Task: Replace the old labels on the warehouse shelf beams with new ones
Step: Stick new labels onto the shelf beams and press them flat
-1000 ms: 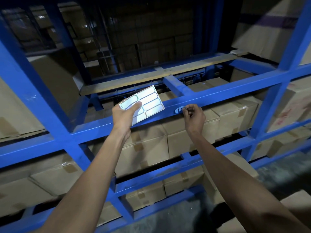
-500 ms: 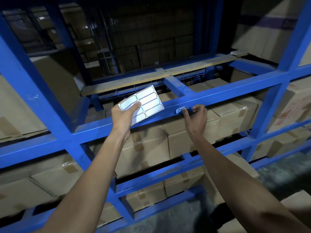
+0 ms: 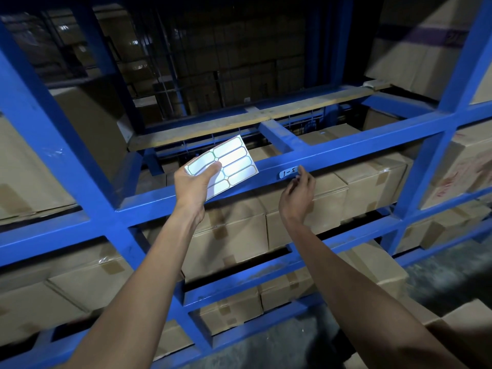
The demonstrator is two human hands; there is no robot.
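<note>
Label [image 3: 288,173] marked "1-5" sits on the blue beam [image 3: 359,145], long axis along the beam. Right hand [image 3: 296,194] is nearer, just below-right, fingertip touching its right end, fingers loose, gripping nothing. Left hand [image 3: 195,182] pinches sticker sheet [image 3: 229,163] further left

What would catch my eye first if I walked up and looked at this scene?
Probably the bright white sheet of blank labels, pinched in the left hand in front of the blue shelf beam at the centre. Just right of it, a small label handwritten "1-5" sits on that beam, with the right hand touching its right end with a fingertip. Brown cardboard boxes fill the dim shelves below and around.
</note>
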